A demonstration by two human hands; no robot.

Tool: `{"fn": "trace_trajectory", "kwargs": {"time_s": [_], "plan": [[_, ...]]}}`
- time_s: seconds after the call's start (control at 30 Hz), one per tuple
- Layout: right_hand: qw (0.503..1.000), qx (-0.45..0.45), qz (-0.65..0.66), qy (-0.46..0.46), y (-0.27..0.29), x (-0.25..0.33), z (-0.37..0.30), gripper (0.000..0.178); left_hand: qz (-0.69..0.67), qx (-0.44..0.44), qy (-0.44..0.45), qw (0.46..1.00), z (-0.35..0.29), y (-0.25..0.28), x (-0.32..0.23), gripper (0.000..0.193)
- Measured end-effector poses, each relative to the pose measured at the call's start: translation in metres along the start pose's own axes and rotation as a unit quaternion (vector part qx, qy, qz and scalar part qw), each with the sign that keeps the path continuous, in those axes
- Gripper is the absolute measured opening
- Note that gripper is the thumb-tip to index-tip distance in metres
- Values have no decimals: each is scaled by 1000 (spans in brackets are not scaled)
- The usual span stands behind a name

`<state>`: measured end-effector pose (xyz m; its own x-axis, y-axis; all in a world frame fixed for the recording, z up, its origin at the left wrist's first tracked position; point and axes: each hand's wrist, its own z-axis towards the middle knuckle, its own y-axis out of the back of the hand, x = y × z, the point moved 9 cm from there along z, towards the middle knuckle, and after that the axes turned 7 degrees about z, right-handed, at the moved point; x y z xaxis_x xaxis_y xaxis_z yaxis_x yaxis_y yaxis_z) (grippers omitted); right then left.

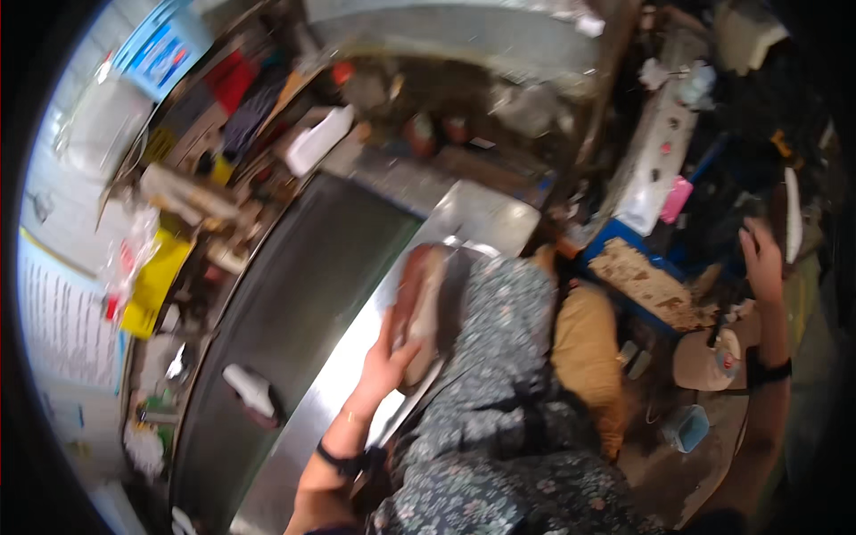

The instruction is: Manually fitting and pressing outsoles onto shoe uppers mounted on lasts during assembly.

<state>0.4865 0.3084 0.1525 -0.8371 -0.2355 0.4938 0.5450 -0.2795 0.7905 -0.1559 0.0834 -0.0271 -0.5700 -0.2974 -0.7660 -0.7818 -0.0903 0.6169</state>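
Observation:
My left hand (385, 364) is closed around a brown shoe (412, 290) with a pale strip along it, at the edge of a shiny metal ledge by my lap. A dark shape lies against the shoe's right side; blur hides what it is. Far to the right, my right hand (762, 257) is stretched out with its fingers apart. Just beyond it stands another shoe-like piece (793, 214) with a white edge and a dark brown side. No contact between that hand and the piece can be made out.
A dark conveyor belt (303, 259) curves along my left, carrying a white-and-brown shoe (251, 392). Cluttered shelving with a yellow box (156, 283) lies beyond it. On the right are a blue-edged tray (637, 276), a beige cap (709, 358) and a light blue container (687, 428).

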Motion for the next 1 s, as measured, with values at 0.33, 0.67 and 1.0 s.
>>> {"fn": "trace_trajectory", "kwargs": {"time_s": [0.33,0.67,1.0], "plan": [[935,-277,-182,-127,80,-42,19,79,399,-52,-114,908,-61,-70,-17,58],[937,-209,235,151,-75,187,-117,105,-274,72,-195,939,30,-96,-179,42],[566,533,609,-158,-247,248,-197,69,40,186,-147,971,-19,-90,-159,54]]}}
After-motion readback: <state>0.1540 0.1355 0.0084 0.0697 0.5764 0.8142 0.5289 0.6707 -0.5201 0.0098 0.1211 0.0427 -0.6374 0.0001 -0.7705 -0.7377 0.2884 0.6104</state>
